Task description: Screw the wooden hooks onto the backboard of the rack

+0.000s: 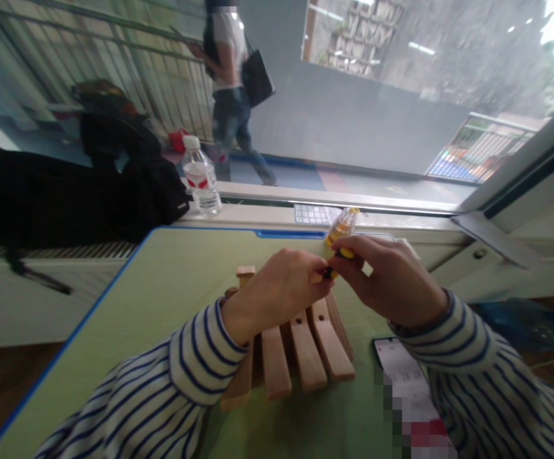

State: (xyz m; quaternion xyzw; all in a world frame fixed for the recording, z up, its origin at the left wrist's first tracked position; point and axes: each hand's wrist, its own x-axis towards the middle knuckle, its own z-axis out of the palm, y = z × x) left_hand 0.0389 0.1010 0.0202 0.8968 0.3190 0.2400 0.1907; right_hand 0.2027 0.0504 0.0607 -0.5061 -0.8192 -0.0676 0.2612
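Note:
My right hand [386,274] is closed around a yellow-and-black screwdriver [346,253]. The fingertips of my left hand [289,277] pinch the black lower end of the same tool, and its tip is hidden. Both hands are above a wooden frame with several flat wooden bars [308,357], like a small xylophone. Small holes show near the upper ends of two bars, while my left hand and sleeve cover part of the rest. Just behind my right hand stands a clear container [342,223] with yellow ends.
The light green table [181,274] has a blue edge. A phone [403,370] lies near my right sleeve. On the sill stand a water bottle [201,178] and black bags [133,185]. Beyond the glass, a person [231,76] with a shoulder bag walks past.

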